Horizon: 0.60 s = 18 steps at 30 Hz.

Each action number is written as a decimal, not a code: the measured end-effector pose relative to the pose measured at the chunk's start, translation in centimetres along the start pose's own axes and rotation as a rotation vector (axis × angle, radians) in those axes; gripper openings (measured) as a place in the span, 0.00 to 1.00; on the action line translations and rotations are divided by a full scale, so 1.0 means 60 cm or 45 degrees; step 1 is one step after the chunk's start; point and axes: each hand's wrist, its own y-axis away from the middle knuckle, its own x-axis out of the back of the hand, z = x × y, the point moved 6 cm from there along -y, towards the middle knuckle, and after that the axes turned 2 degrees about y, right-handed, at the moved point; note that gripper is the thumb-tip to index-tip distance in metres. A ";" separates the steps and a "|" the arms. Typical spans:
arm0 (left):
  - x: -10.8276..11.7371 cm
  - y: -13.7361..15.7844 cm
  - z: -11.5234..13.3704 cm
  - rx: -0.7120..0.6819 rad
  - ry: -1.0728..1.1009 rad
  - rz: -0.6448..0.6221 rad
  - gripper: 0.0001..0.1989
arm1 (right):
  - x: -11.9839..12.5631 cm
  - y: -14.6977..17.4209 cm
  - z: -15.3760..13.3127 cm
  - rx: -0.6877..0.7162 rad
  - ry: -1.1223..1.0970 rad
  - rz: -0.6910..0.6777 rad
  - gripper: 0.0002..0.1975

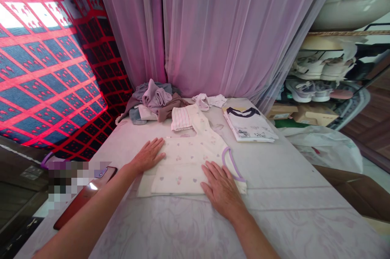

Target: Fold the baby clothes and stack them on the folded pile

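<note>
A cream child's top (185,157) with small prints and a purple-edged neckline lies flat and partly folded on the covered table (170,226). My left hand (149,155) rests with fingers spread on its left edge. On the lower right part of the top, near the purple edging, my right hand (221,188) lies flat with its fingers apart. Just behind the top is a folded pink-striped cloth (181,119), partly overlapped by its far sleeve.
At the back left a heap of crumpled clothes (155,98) sits against the purple curtain (213,31). Folded shirts (250,123) lie stacked at the back right. A red phone (88,196) is by my left forearm. Shoes (307,89) stand on a rack at right.
</note>
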 end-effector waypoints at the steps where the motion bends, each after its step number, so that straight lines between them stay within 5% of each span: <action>1: -0.001 0.000 -0.004 0.016 0.005 0.003 0.34 | 0.000 0.000 0.000 0.002 0.007 0.005 0.26; 13: 0.012 -0.007 -0.028 0.182 -0.026 -0.019 0.33 | -0.002 0.001 -0.001 0.012 0.031 0.018 0.26; 18: 0.020 0.010 0.014 0.215 -0.024 0.067 0.31 | 0.003 0.000 -0.003 0.001 0.013 0.005 0.26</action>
